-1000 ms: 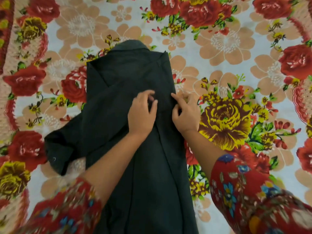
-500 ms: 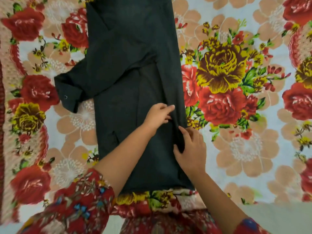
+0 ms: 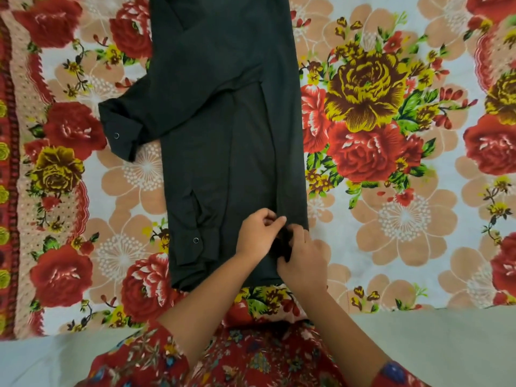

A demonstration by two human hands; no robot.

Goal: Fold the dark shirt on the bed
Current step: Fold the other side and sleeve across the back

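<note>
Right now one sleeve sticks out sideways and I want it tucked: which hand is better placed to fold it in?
Probably left. The sleeve lies on the shirt's left side, nearer the left hand; the right hand pinches fabric near the hem.

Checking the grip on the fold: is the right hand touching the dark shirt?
Touching. The head view shows the right hand pinching the dark shirt near its hem, dark cloth bunched between its fingers.

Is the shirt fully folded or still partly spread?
Partly folded. The shirt lies as a long narrow strip, but one sleeve sticks out sideways over the bedsheet.
</note>
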